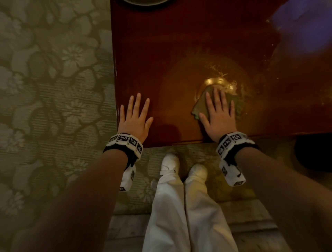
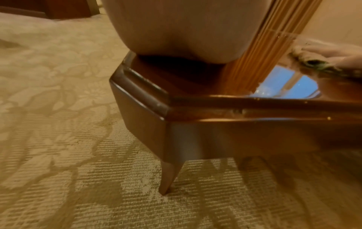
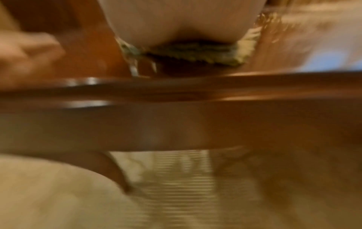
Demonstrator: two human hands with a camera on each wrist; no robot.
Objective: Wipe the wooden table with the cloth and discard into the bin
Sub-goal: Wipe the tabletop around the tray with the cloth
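A glossy reddish wooden table (image 1: pixel 161 59) fills the upper middle of the head view. My right hand (image 1: pixel 218 111) lies flat with straight fingers on a greenish cloth (image 1: pixel 198 106), pressing it onto the tabletop near the front edge. A wet, shiny smear (image 1: pixel 221 81) spreads just beyond the cloth. My left hand (image 1: pixel 134 115) rests flat and open on the table's front left corner, holding nothing. In the right wrist view the cloth (image 3: pixel 195 54) pokes out from under my palm. The left wrist view shows the table corner (image 2: pixel 141 86) and the cloth (image 2: pixel 313 62) far right. No bin is in view.
A patterned beige carpet (image 1: pixel 53 90) covers the floor to the left and below the table. The rim of a dark round dish (image 1: pixel 143 1) shows at the table's far edge. My white trousers and shoes (image 1: pixel 170 163) stand against the table's front edge. A dark shape (image 1: pixel 312 152) sits lower right.
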